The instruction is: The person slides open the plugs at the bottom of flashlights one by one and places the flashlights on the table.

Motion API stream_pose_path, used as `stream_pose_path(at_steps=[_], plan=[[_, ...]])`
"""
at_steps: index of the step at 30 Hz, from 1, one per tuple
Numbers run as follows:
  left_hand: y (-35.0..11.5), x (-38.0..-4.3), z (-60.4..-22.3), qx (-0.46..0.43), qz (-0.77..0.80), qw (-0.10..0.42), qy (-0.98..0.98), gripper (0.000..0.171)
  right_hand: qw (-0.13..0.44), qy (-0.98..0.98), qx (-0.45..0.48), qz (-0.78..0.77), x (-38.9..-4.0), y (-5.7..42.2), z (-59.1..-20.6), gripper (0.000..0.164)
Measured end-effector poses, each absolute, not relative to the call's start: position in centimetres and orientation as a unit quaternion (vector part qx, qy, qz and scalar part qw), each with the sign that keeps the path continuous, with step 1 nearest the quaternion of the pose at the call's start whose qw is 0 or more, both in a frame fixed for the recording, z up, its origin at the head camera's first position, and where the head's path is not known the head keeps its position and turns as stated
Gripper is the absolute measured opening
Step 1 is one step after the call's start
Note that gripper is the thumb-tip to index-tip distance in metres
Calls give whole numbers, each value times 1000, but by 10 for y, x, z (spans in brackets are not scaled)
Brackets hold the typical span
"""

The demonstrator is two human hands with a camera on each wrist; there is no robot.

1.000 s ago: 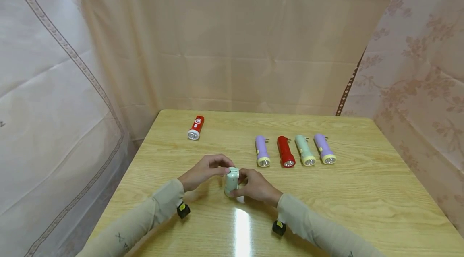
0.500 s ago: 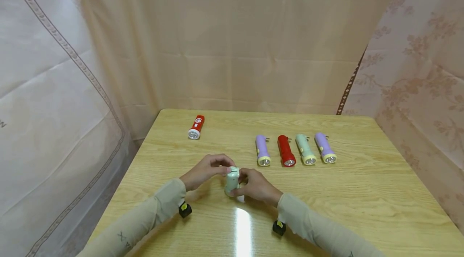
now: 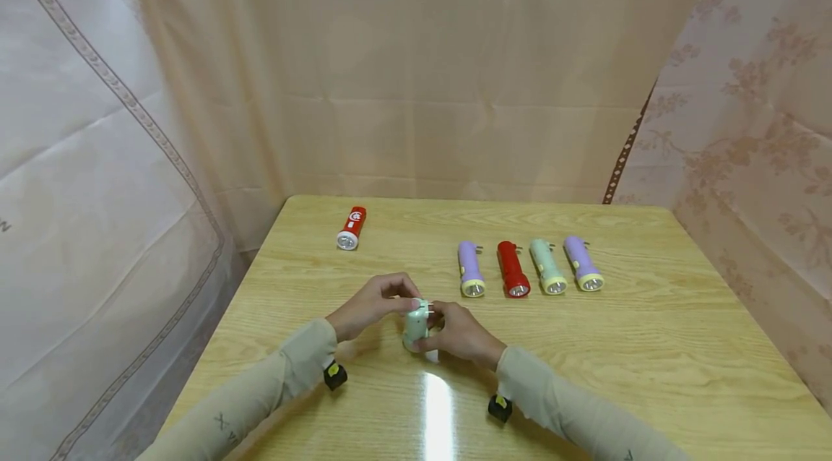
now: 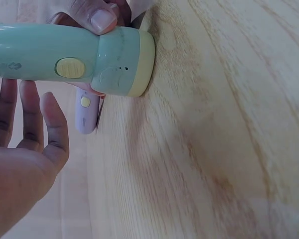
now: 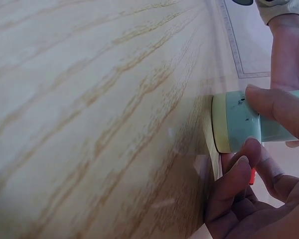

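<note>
A pale green flashlight (image 3: 414, 329) with a cream rim stands lens-down on the wooden table (image 3: 624, 360), near its middle. My right hand (image 3: 464, 334) grips its wide head low down; the right wrist view shows the thumb on the green collar (image 5: 244, 119). At the tail end, my left hand (image 3: 377, 304) pinches the top with thumb and forefinger, while its other fingers (image 4: 32, 112) stay loosely extended beside the barrel. Thin metal plug prongs (image 3: 429, 308) stick out to the right from the tail. A cream switch (image 4: 70, 67) shows on the barrel.
Farther back on the right lies a row: a purple flashlight (image 3: 471, 267), a red one (image 3: 513, 269), a green one (image 3: 548, 266) and another purple one (image 3: 583, 264), prongs out. A red-and-white flashlight (image 3: 352, 228) lies at back left. Curtains (image 3: 416, 71) surround the table.
The plug prongs on the green flashlight have swung out to the right from its tail. My left hand has shifted slightly with its thumb; the right hand holds in place.
</note>
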State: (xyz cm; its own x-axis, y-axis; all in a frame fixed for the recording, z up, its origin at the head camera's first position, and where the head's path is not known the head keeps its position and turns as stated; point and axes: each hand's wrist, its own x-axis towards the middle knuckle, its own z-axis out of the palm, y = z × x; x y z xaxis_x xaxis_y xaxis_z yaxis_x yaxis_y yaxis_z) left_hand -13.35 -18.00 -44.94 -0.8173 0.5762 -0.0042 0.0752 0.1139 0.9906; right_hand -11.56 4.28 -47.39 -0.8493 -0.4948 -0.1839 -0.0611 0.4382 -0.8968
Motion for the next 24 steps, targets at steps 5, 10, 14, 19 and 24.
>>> stream_pose_path(at_steps=[5,10,14,19,24], plan=[[-178,-134,-448,228,628,198,717,15,220,819,-170,-502,-116,43,-474,49],[-177,-135,-448,228,627,197,718,13,221,819,-169,-501,-116,44,-475,51],[-174,-135,-448,230,630,198,715,12,217,822,-172,-498,-116,45,-475,50],[-171,-137,-448,233,639,198,706,13,213,823,-172,-497,-115,44,-473,49],[-172,-137,-450,236,635,190,710,11,216,819,-172,-503,-114,44,-473,49]])
